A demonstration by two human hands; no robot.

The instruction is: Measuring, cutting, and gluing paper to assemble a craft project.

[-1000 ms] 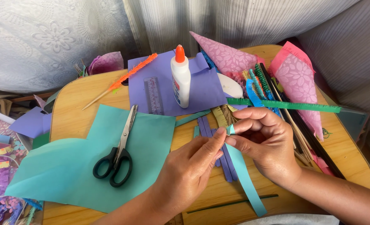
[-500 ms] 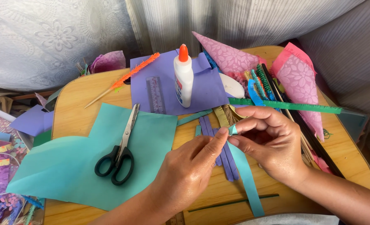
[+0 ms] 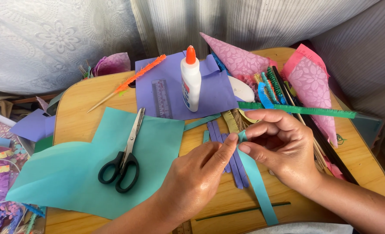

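Both hands together over the middle of a round wooden table [image 3: 92,93]. Left hand [image 3: 196,180] closed to a pinch, thumb and first finger on the top end of a teal paper strip [image 3: 255,182]. Right hand [image 3: 281,145] curled, fingertips pinching the same end from the other side. Top bit of the strip folded or rolled between the fingertips, too hidden to tell which. Rest of the strip lying down the table toward the near edge, partly under the right hand.

Just beside it, purple strips [image 3: 238,167], tops covered by the fingers. Left of the hands, black-handled scissors [image 3: 123,158] on a big teal sheet [image 3: 71,177], corner cut off by the picture edge. Farther back, a white glue bottle [image 3: 191,80] standing on purple paper [image 3: 216,93] near a clear ruler [image 3: 162,99]. Pile of craft sticks behind the right hand, hard to sort out.
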